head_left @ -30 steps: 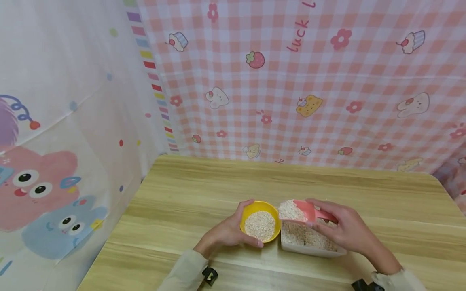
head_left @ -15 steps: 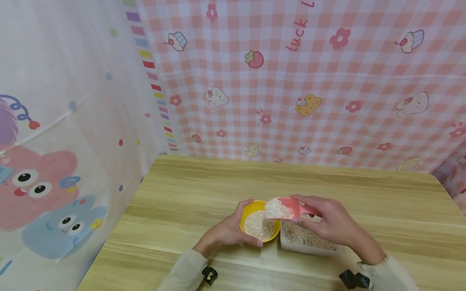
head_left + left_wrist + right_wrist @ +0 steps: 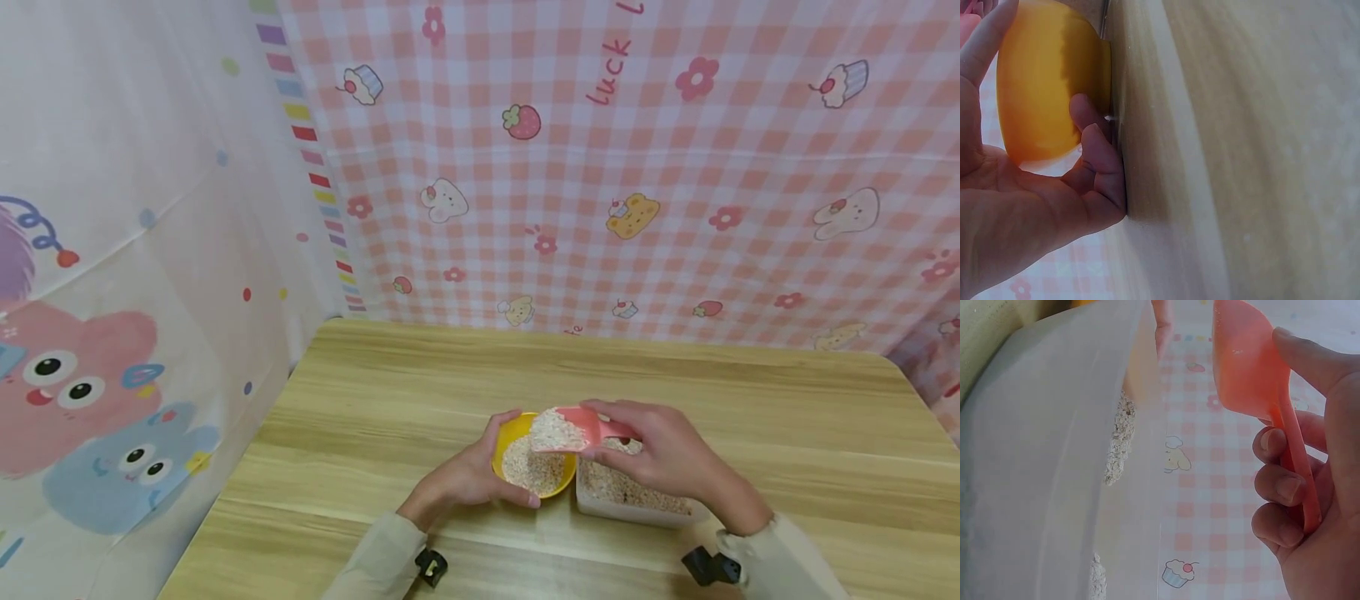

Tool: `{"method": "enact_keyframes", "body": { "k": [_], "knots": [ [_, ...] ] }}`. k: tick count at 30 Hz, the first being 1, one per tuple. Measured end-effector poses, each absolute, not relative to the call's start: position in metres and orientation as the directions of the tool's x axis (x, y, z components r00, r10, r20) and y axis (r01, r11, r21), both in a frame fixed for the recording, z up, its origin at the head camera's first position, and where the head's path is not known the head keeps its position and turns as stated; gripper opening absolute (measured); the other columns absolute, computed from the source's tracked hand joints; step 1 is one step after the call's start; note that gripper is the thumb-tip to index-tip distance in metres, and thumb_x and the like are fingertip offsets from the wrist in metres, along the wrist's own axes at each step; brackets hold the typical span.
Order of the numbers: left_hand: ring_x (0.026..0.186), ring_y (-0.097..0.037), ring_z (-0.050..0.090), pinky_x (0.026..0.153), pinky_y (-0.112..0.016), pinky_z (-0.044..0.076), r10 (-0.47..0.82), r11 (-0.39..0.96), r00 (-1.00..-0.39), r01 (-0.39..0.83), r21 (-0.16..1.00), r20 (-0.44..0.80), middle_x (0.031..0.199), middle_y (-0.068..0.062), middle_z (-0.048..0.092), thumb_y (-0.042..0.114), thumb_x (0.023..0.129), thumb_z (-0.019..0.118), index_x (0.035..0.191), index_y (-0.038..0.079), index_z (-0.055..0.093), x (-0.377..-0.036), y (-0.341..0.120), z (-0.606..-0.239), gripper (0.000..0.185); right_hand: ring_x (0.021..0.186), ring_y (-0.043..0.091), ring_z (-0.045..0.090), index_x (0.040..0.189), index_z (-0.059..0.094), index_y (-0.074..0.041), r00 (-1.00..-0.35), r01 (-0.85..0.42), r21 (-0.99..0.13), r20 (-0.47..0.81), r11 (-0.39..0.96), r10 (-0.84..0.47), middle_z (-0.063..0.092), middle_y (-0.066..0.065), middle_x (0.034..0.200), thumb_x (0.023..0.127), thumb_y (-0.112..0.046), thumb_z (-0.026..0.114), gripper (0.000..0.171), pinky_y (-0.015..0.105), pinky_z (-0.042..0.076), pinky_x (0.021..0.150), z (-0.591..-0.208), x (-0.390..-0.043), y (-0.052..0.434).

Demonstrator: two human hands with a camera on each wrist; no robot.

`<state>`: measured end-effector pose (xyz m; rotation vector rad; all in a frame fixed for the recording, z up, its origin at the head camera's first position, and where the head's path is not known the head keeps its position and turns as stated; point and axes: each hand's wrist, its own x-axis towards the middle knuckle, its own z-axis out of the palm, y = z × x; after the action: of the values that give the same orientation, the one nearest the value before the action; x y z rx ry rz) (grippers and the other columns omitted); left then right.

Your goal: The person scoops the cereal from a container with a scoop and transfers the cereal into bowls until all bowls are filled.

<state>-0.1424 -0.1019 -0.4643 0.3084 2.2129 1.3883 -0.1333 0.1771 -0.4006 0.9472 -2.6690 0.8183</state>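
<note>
My left hand [image 3: 468, 477] holds the yellow bowl [image 3: 512, 432], which has oats [image 3: 528, 470] in it. In the left wrist view, the thumb lies along the side of the bowl [image 3: 1041, 81], with fingers curled near its base by the tabletop. My right hand [image 3: 663, 446] grips a pink scoop [image 3: 590, 425] by its handle. Oat flakes [image 3: 553, 433] are heaped in the scoop, and its front end overlaps the bowl's right side in the head view. The right wrist view shows several fingers wrapped round the handle of the scoop [image 3: 1247, 362], and the thumb near its back.
A whitish translucent tub [image 3: 637, 512] of oats stands right beside the bowl, partly under my right hand. Its wall [image 3: 1029, 444] fills the left of the right wrist view. The wooden table [image 3: 390, 375] meets a pink checked cloth [image 3: 570, 167] behind.
My right hand has moved left with the loaded scoop, from above the tub to over the bowl's right part. My left hand and the bowl have stayed in place.
</note>
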Motion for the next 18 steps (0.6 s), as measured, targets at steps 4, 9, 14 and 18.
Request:
{"method": "enact_keyframes", "body": {
  "k": [4, 9, 14, 18],
  "knots": [
    [0.138, -0.034, 0.037, 0.114, -0.062, 0.023, 0.438, 0.463, -0.846, -0.078, 0.883, -0.304, 0.154, -0.01, 0.039, 0.032, 0.066, 0.094, 0.154, 0.037, 0.017, -0.143, -0.102, -0.466, 0.117, 0.082, 0.005, 0.064, 0.129, 0.066, -0.011, -0.759, -0.651, -0.411, 0.363, 0.638, -0.541, 0.073, 0.003, 0.113, 0.082, -0.037, 0.081, 0.056, 0.028, 0.053, 0.069, -0.4, -0.135, 0.175],
    [0.139, -0.035, 0.036, 0.114, -0.062, 0.023, 0.434, 0.467, -0.846, -0.084, 0.88, -0.311, 0.154, -0.012, 0.038, 0.034, 0.065, 0.094, 0.154, 0.038, 0.017, -0.144, -0.102, -0.466, 0.117, 0.086, 0.01, 0.069, 0.129, 0.066, -0.011, -0.735, -0.677, -0.369, 0.366, 0.636, -0.57, 0.073, 0.003, 0.112, 0.082, -0.038, 0.08, 0.056, 0.03, 0.055, 0.07, -0.397, -0.136, 0.171],
    [0.139, -0.035, 0.036, 0.113, -0.062, 0.023, 0.435, 0.465, -0.846, -0.083, 0.881, -0.309, 0.154, -0.014, 0.037, 0.033, 0.066, 0.093, 0.153, 0.04, 0.018, -0.143, -0.102, -0.466, 0.115, 0.082, 0.008, 0.067, 0.129, 0.066, -0.012, -0.724, -0.689, -0.335, 0.359, 0.643, -0.589, 0.074, 0.001, 0.108, 0.082, -0.041, 0.08, 0.057, 0.028, 0.053, 0.067, -0.396, -0.137, 0.166],
    [0.138, -0.034, 0.037, 0.113, -0.062, 0.024, 0.438, 0.467, -0.846, -0.077, 0.881, -0.306, 0.154, -0.014, 0.037, 0.034, 0.067, 0.093, 0.153, 0.038, 0.018, -0.143, -0.102, -0.467, 0.115, 0.076, 0.007, 0.065, 0.128, 0.067, -0.011, -0.718, -0.695, -0.325, 0.356, 0.641, -0.598, 0.074, 0.002, 0.104, 0.08, -0.041, 0.081, 0.058, 0.025, 0.051, 0.063, -0.396, -0.138, 0.162]
  ]
}}
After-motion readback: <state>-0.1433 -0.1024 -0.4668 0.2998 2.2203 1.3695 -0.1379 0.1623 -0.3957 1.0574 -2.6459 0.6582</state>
